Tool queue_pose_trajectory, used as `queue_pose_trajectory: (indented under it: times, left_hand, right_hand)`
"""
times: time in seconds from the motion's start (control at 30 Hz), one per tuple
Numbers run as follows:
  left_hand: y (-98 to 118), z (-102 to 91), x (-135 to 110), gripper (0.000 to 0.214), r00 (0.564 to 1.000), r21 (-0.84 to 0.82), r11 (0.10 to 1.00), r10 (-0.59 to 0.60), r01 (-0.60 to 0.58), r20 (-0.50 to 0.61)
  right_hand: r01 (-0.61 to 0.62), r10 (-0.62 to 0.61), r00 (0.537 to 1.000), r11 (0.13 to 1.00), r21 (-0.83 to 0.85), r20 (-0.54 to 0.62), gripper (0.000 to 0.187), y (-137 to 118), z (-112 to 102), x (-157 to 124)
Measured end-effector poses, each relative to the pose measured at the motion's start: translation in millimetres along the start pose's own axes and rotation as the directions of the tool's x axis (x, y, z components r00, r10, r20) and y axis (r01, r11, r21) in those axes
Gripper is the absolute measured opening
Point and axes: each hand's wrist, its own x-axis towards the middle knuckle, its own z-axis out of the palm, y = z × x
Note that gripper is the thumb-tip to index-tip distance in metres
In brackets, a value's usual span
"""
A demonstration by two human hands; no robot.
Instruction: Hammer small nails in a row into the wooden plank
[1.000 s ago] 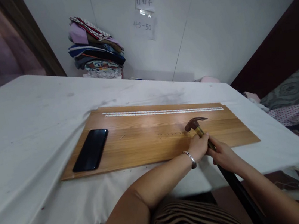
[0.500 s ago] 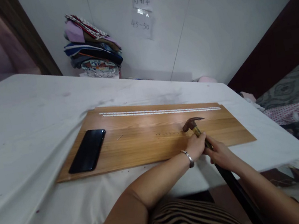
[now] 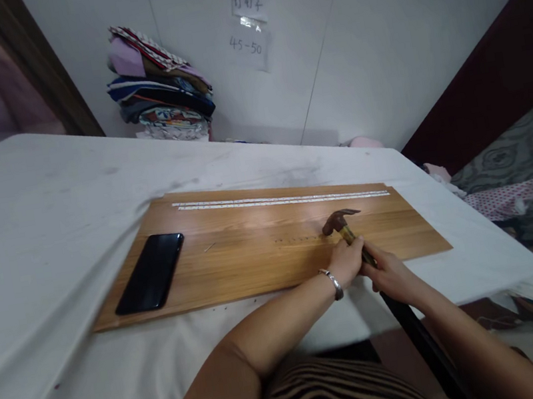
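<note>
A hammer (image 3: 339, 221) rests with its rusty head on a long wooden board (image 3: 255, 255), at the right end of a row of small nail marks. My left hand (image 3: 348, 261), with a silver bracelet on the wrist, is closed round the hammer's yellowish neck just below the head. My right hand (image 3: 390, 274) is wrapped round the handle right behind it; the handle's dark lower part runs down past the table edge. A single loose nail (image 3: 209, 247) lies on the board to the left.
A black phone (image 3: 152, 281) lies on the board's left end. Two white strips (image 3: 279, 199) run along the board's far edge. White cloth (image 3: 26, 251) covers the table. Folded fabrics (image 3: 160, 101) are stacked against the wall. More cloth lies on the floor at right.
Both hands and the hammer keep their place on the board; only the camera has shifted slightly, sliding the scene left and down.
</note>
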Motion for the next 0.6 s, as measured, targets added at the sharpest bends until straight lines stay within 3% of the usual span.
queue_pose_trajectory:
  times: [0.13,0.37,0.6]
  left_hand:
    - [4,-0.7,-2,0.028,1.0,0.098,0.995,0.019,-0.018,-0.009]
    - [9,-3.3,-8,0.028,1.0,0.103,0.995,-0.002,0.004,-0.016]
    - [18,-3.9,-13,0.027,1.0,0.089,0.996,-0.023,0.024,-0.006]
  right_hand:
    - [0.012,-0.012,1.0,1.0,-0.008,-0.017,0.044,1,0,0]
    - [-0.013,0.013,1.0,1.0,0.011,-0.006,0.054,3,1,0]
    - [-0.01,0.01,1.0,1.0,-0.005,-0.014,0.052,3,2,2]
